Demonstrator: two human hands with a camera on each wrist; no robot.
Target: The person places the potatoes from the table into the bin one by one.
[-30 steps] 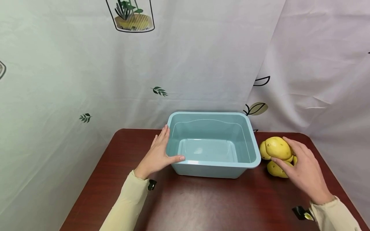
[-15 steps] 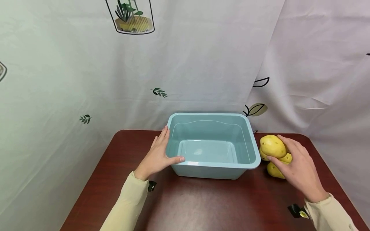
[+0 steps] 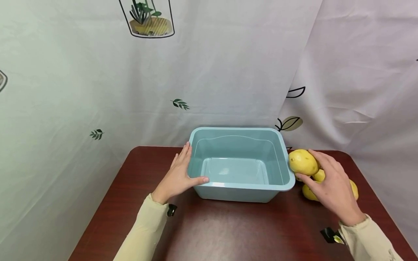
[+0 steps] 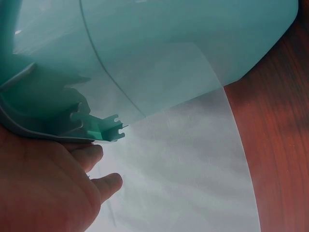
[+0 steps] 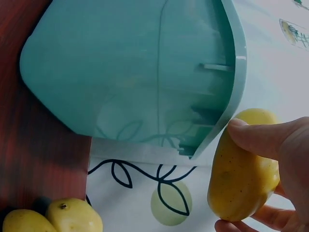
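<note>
Right grip (image 3: 334, 185) clasps a potato (image 3: 302, 162) beside the blue tub (image 3: 233, 195), which the straight-fingered left grip (image 3: 177, 174) touches; knocking the rim (image 3: 248, 186) could dislodge the potato.

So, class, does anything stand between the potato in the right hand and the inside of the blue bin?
Only the right rim of the bin, beside the held potato; nothing else visible intervenes.

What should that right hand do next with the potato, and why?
Perhaps ease the potato leftward over the blue basin: the right hand holds it raised, right beside the basin's rim, while the left hand rests against the opposite side, seemingly steadying it.
</note>
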